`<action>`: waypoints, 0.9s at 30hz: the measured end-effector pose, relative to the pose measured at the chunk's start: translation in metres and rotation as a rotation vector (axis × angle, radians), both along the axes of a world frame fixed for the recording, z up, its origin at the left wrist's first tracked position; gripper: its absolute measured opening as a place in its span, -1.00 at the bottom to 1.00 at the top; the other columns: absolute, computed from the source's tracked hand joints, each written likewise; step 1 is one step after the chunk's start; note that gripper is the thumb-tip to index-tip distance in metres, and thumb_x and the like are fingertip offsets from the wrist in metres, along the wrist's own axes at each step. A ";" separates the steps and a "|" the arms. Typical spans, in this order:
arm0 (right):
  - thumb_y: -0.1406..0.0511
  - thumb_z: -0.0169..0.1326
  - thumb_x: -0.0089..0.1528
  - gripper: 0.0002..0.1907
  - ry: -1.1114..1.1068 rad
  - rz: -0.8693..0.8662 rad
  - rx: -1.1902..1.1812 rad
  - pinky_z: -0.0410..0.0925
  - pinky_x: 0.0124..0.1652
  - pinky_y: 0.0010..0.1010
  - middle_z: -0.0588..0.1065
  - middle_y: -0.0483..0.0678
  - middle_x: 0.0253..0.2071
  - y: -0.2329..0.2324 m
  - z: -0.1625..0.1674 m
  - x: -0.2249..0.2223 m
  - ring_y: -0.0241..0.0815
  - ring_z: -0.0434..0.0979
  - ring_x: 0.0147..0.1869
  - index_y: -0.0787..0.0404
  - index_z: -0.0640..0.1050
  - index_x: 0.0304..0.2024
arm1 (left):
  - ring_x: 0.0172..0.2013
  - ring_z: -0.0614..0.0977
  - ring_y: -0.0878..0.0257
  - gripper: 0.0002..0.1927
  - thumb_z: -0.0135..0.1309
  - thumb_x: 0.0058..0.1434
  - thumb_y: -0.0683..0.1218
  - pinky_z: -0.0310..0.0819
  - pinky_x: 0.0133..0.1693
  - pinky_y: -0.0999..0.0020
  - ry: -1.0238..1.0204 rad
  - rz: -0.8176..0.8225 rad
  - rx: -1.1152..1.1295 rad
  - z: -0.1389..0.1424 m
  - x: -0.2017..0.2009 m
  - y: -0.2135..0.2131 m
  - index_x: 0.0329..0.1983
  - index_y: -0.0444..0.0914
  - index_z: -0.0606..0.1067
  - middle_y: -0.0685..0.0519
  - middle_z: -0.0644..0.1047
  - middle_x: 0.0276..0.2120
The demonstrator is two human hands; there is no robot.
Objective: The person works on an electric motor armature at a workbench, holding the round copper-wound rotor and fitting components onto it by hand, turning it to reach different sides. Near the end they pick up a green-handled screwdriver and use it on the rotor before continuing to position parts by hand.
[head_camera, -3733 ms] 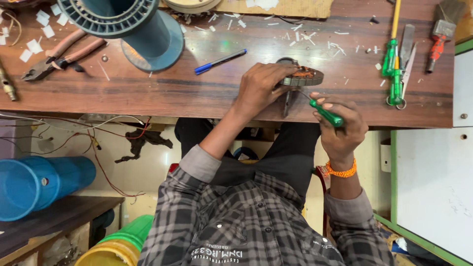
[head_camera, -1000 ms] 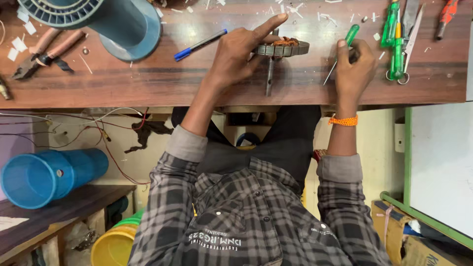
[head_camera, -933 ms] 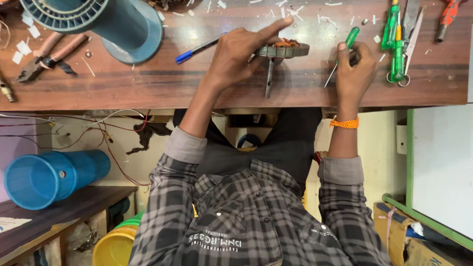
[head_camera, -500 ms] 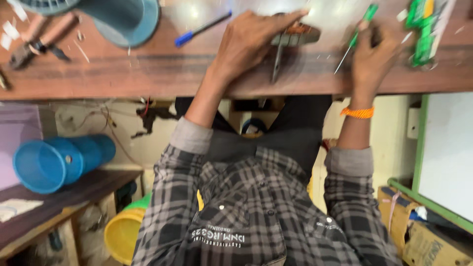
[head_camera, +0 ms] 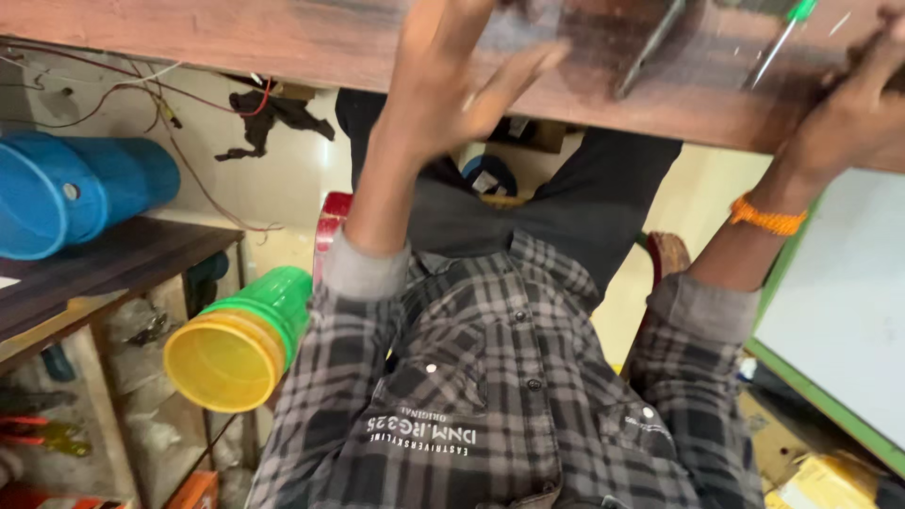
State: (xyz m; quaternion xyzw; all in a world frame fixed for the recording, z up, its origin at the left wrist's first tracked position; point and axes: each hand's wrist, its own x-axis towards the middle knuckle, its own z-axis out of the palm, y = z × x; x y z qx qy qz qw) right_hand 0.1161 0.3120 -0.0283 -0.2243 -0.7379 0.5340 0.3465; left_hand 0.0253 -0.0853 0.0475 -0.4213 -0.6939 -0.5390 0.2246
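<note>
- Left hand (head_camera: pixel 448 80) is lying blurred on the wooden bench (head_camera: pixel 236 42), fingers spread.
- Right hand (head_camera: pixel 863 108), at three o'clock, is gripping the green-handled screwdriver (head_camera: pixel 775 52); finger positions cannot be told.

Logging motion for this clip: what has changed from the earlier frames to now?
The view has tipped down toward the lap, so the wooden bench now fills only the top edge. The left hand, earlier pressing on the metal part, now shows blurred with fingers spread. The right hand stays beside the green-handled screwdriver, its grip cropped. The blue spool is unchanged.
</note>
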 end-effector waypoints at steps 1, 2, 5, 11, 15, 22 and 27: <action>0.24 0.08 0.58 -0.67 0.052 -0.003 0.035 0.22 -0.44 -0.47 0.38 -0.11 -0.39 -0.006 0.006 0.005 -0.33 0.24 -0.47 0.42 0.55 -0.14 | -0.24 0.58 -0.02 -0.64 0.27 0.31 -0.21 0.42 -0.21 0.14 -0.067 0.034 -0.013 0.003 0.013 -0.011 0.10 -0.34 0.42 -0.08 0.57 -0.20; 0.23 0.07 0.58 -0.68 0.110 -0.017 0.074 0.20 -0.47 -0.48 0.35 -0.12 -0.43 -0.016 0.012 0.013 -0.35 0.21 -0.51 0.40 0.55 -0.14 | -0.24 0.59 -0.03 -0.60 0.30 0.22 -0.27 0.44 -0.22 0.17 -0.128 0.055 -0.022 0.005 0.027 -0.021 0.09 -0.34 0.45 -0.09 0.59 -0.19; 0.29 0.04 0.55 -0.78 0.162 -0.040 0.021 0.32 -0.29 -0.46 0.50 -0.07 -0.24 -0.059 0.025 0.029 -0.31 0.39 -0.28 0.33 0.50 -0.13 | -0.25 0.65 0.07 -0.63 0.26 0.17 -0.33 0.53 -0.17 0.26 -0.435 0.118 -0.047 -0.006 0.065 -0.036 0.05 -0.29 0.56 -0.03 0.63 -0.22; 0.41 0.22 0.38 -0.76 0.139 0.025 -0.010 0.37 0.10 -0.42 0.45 -0.11 -0.03 -0.126 0.032 0.023 -0.29 0.44 0.07 0.25 0.41 -0.01 | -0.34 0.60 0.11 -0.72 0.25 0.08 -0.32 0.43 -0.28 0.25 -0.457 0.024 -0.276 -0.029 0.109 -0.054 -0.12 -0.28 0.60 0.00 0.63 -0.29; 0.39 0.27 0.38 -0.68 0.048 0.073 -0.011 0.37 0.11 -0.41 0.48 -0.11 -0.09 -0.145 0.037 0.013 -0.27 0.47 0.03 0.23 0.37 0.03 | -0.38 0.58 0.17 -0.73 0.25 0.08 -0.31 0.37 -0.33 0.28 -0.400 -0.032 -0.277 -0.021 0.104 -0.041 -0.14 -0.24 0.61 0.05 0.63 -0.31; 0.36 0.23 0.37 -0.65 -0.017 0.141 0.006 0.45 -0.21 -0.50 0.57 -0.08 -0.23 -0.153 0.039 0.003 -0.31 0.56 -0.22 0.30 0.39 0.11 | -0.25 0.55 0.11 -0.61 0.24 0.12 -0.25 0.43 -0.21 0.21 -0.111 -0.070 -0.260 0.003 0.052 0.028 0.05 -0.20 0.60 0.06 0.55 -0.29; 0.42 0.14 0.41 -0.84 -0.025 0.131 0.032 0.32 -0.33 -0.47 0.52 -0.04 -0.31 -0.149 0.028 0.001 -0.33 0.43 -0.33 0.33 0.49 0.02 | -0.18 0.49 0.11 -0.44 0.16 0.12 -0.23 0.46 -0.15 0.23 0.097 0.058 -0.395 0.000 0.021 0.077 0.22 -0.04 0.58 0.10 0.54 -0.13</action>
